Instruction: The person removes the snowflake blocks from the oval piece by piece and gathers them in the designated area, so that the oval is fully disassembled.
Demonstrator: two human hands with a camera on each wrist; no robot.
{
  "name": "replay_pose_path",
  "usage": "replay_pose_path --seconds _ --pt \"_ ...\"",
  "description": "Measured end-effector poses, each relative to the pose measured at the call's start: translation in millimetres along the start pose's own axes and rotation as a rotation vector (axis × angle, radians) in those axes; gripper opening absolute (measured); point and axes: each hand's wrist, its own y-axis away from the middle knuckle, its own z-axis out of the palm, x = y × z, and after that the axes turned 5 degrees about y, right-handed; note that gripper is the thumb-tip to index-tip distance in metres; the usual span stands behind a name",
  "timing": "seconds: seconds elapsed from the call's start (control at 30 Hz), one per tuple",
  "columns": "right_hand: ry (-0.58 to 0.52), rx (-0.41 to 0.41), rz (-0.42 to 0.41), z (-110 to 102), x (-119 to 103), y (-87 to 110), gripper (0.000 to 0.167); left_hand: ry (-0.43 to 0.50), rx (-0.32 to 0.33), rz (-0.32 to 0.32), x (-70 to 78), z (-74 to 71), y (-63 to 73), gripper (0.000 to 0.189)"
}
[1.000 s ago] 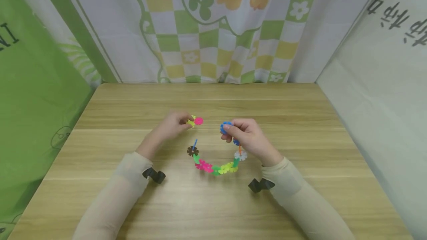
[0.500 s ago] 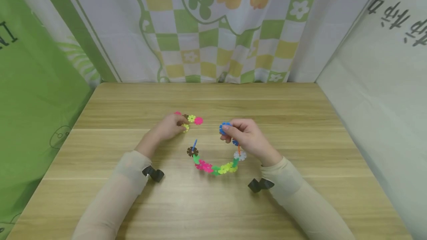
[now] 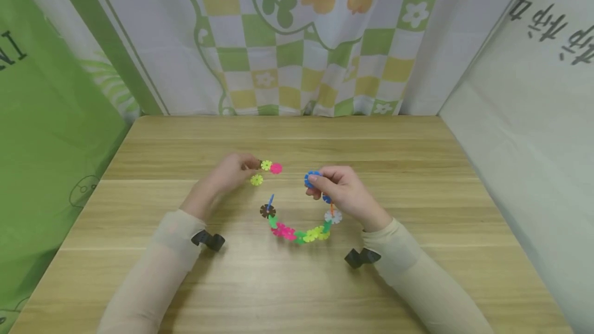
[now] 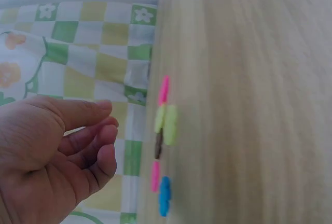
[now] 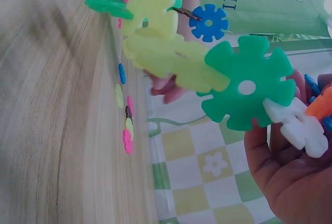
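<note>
My right hand pinches a blue snowflake-shaped disc between thumb and fingers. From it hangs a curved chain of interlocking discs, in blue, orange, white, green, yellow, pink and brown. The chain's other end has a brown disc with a blue disc slotted into it. My left hand hovers above the table with fingers loosely bent and nothing between them, as the left wrist view shows. Close by its fingertips lie a loose yellow disc, another yellow disc and a pink disc.
More loose discs lie on the wooden table, partly behind the left hand: a brown disc, a second pink disc and a blue disc. A checked curtain hangs behind the table's far edge.
My left hand has drawn a yellow disc left and nearer, apart from the other loose discs, and let go of it. The right hand holds the chain nearly still.
</note>
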Motion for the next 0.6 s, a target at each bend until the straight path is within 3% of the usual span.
replay_pose_path --seconds 0.23,0.37,0.6 --pt "0.006 -0.001 0.004 0.1 1.0 -0.2 0.026 0.015 0.014 0.103 28.6 -5.3 8.2 0.031" --pt "0.004 -0.001 0.013 0.8 1.5 -0.3 0.026 0.008 0.024 0.198 51.2 -2.5 15.5 0.028" --pt "0.005 -0.001 0.025 1.9 1.2 -0.2 0.027 0.004 0.047 0.457 86.9 5.7 29.8 0.024"
